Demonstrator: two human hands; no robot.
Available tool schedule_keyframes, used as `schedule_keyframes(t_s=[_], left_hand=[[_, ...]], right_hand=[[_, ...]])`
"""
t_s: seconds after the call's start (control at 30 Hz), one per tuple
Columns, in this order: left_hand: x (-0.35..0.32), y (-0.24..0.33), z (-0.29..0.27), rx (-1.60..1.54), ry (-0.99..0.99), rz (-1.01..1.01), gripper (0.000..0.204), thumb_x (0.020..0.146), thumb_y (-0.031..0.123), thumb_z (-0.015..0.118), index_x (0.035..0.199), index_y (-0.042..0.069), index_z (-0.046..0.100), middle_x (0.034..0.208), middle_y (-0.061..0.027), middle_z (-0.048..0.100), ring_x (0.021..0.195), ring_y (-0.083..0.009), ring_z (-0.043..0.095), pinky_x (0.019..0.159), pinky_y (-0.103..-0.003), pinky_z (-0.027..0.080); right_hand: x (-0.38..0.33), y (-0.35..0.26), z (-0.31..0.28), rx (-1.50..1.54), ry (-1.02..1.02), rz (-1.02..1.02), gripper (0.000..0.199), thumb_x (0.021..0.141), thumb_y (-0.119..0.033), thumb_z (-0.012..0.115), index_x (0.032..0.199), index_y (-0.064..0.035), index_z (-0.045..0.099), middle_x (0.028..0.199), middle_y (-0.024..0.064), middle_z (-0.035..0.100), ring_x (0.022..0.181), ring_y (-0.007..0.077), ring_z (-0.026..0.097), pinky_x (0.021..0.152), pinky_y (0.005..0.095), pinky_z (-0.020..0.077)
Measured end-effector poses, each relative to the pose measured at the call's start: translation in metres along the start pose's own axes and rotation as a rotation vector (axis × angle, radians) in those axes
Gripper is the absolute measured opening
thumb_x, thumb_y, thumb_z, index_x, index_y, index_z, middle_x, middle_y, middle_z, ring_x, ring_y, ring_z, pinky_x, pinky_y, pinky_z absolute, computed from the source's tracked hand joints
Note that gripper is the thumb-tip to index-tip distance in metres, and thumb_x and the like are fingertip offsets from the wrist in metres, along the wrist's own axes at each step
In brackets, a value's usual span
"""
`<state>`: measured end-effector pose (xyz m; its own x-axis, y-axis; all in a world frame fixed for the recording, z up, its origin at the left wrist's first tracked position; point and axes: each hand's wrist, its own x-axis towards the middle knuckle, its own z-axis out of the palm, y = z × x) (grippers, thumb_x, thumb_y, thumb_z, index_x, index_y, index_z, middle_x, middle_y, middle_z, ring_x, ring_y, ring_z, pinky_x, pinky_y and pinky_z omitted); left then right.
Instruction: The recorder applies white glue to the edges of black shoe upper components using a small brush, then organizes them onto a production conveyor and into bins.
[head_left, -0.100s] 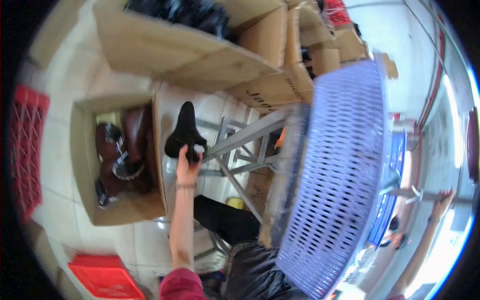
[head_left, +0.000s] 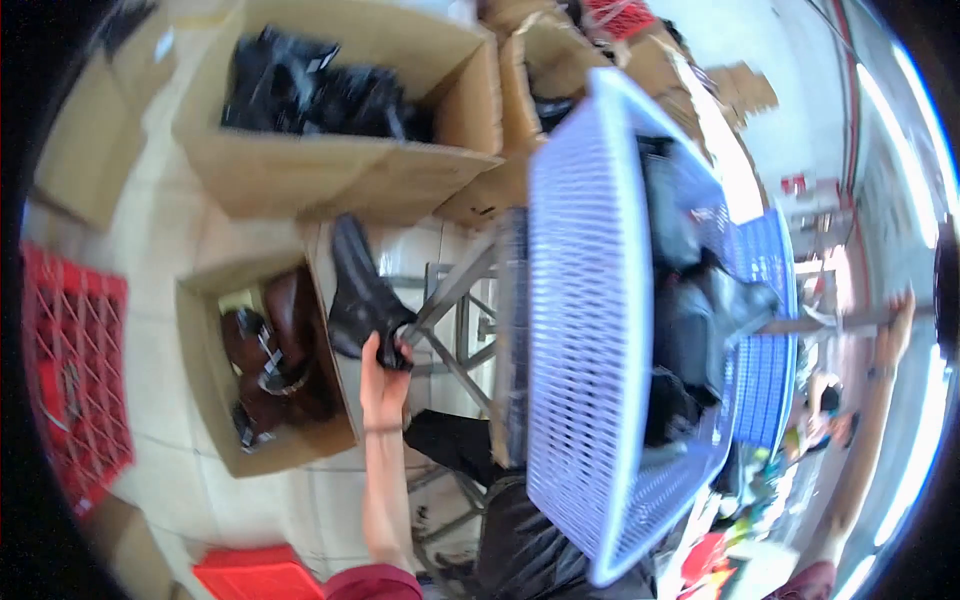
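My left hand is closed round the top of a black ankle boot, whose toe points away from me. The boot hangs beside an open cardboard box of brown boots. At the far right, my right hand is wrapped round a grey metal bar, its fingers small and partly blurred. Between my arms, a lilac plastic basket stands tilted in view with several black boots in it. Its near wall hides part of them.
A large cardboard box of black items stands ahead, with more boxes beside it. A metal frame stands by my leg. Red crates are at the left, and a red plastic bin sits at the lower left.
The view has turned, so the inside of the basket and its boots now show. The black boot remains in my left hand, and my right hand stays at the bar.
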<state>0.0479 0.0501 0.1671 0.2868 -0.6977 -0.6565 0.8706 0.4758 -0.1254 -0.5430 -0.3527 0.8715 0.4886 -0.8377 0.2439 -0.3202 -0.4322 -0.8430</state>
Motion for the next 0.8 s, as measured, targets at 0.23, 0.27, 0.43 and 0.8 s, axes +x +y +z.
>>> schedule_keyframes(t_s=[0.23,0.27,0.43,0.8], left_hand=[[-0.288,0.001,0.170,0.207,-0.500,0.289,0.033,0.103,0.033,0.057,0.108,0.000,0.054,0.084,-0.0073,0.052,0.074,-0.0160,0.050,0.061,-0.027,0.044],[-0.315,-0.001,0.178,0.361,-0.646,0.347,0.035,0.104,0.034,0.055,0.107,-0.001,0.054,0.084,-0.0071,0.050,0.074,-0.0148,0.051,0.058,-0.026,0.042],[-0.412,-0.091,0.232,0.964,-0.516,0.530,0.029,0.102,0.030,0.058,0.110,0.002,0.056,0.087,-0.0069,0.060,0.054,-0.0118,0.052,0.044,-0.025,0.039],[-0.479,-0.272,0.180,1.630,-0.972,1.361,0.033,0.091,0.002,0.066,0.123,0.002,0.063,0.122,-0.0109,0.067,0.103,-0.0204,0.064,0.085,-0.031,0.051]], right_hand=[[-0.085,-0.122,0.167,-0.412,0.233,0.151,0.055,0.099,-0.026,0.065,0.147,-0.0036,0.048,0.123,0.0056,0.063,0.115,0.0147,0.060,0.093,0.0300,0.0486],[-0.124,-0.146,0.184,-0.516,0.153,0.176,0.057,0.099,-0.025,0.066,0.148,-0.0033,0.046,0.123,0.0047,0.062,0.116,0.0140,0.059,0.094,0.0297,0.0481],[-0.400,-0.135,0.083,-0.554,0.449,0.180,0.048,0.100,-0.017,0.063,0.145,-0.0026,0.050,0.121,0.0033,0.062,0.110,0.0109,0.057,0.096,0.0252,0.0453],[-0.904,0.042,0.185,-0.651,1.219,0.728,0.040,0.106,-0.031,0.056,0.076,-0.0060,0.047,0.065,-0.0013,0.041,0.059,0.0085,0.038,0.053,0.0274,0.0347]])
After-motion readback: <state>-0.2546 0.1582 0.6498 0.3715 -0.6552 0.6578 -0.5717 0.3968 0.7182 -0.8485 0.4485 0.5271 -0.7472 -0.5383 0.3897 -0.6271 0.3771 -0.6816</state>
